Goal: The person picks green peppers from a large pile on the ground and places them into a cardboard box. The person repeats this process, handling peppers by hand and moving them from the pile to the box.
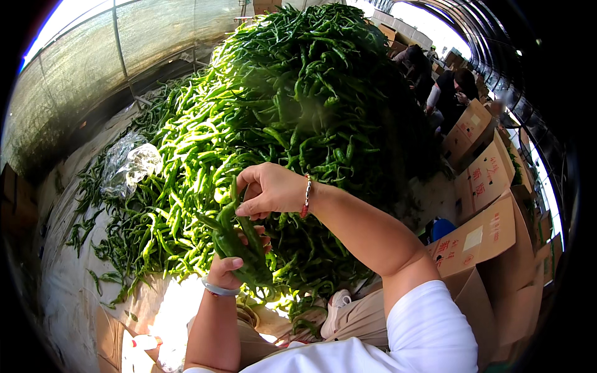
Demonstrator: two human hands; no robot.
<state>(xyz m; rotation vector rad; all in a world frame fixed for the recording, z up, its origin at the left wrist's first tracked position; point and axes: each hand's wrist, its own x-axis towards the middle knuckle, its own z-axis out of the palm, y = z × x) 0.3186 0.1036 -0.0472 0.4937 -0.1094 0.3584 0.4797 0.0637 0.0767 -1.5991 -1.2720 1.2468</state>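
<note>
My left hand (226, 272) is wrapped around a bunch of long green chili peppers (235, 238), held above my lap. A pale bangle sits on that wrist. Over the top end of the bunch, my right hand (270, 191) pinches a green pepper between thumb and fingers; whether that pepper is apart from the bunch is hard to tell. A beaded bracelet (306, 196) circles the right wrist. Directly beyond both hands rises a large heap of green chili peppers (280, 116), sunlit on its left side and deep in shade on its right.
Crumpled clear plastic (133, 161) lies on the heap's left edge. Loose peppers (109, 277) are scattered over the pale ground sheet (60, 289). Open cardboard boxes (485, 238) line my right side. Farther back on the right, people (452, 95) crouch by the heap.
</note>
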